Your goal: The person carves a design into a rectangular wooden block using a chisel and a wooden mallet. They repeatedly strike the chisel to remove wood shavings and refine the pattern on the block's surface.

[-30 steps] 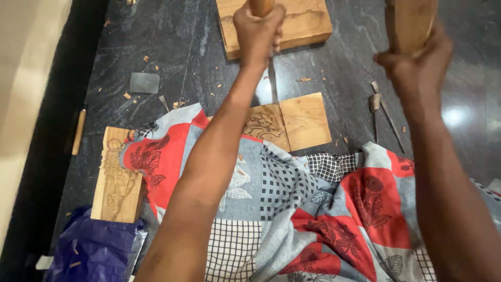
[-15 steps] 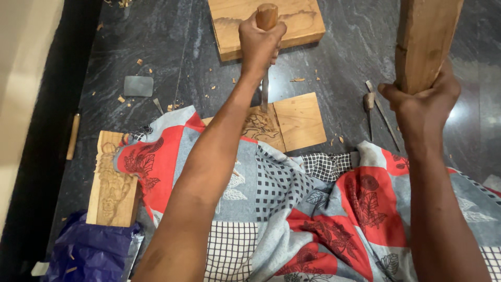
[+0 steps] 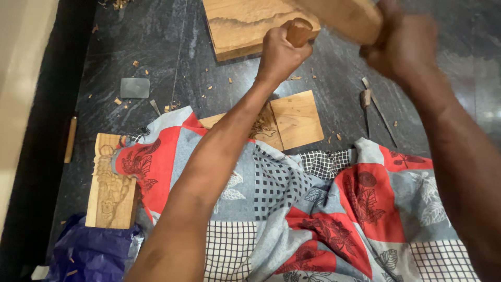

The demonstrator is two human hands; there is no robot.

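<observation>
Left hand [image 3: 279, 52] fisted round the chisel handle [image 3: 299, 31] at top centre; right hand [image 3: 404, 44] grips the wooden mallet [image 3: 344, 15], head just right of the handle's butt.

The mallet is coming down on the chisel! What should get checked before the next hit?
1. Left hand wrapped firmly round the chisel handle: ok.
2. Right hand has a full grip on the mallet: ok, though blurred.
3. Mallet lined up over the handle top: ok, it sits right beside it.
4. Chisel tip placed on the wood block: cannot tell, the hand hides it.
5. Floor near the block free of chips: not ok, shavings lie about.
6. Spare tools out of the swing: ok, they lie lower down on the floor.
</observation>
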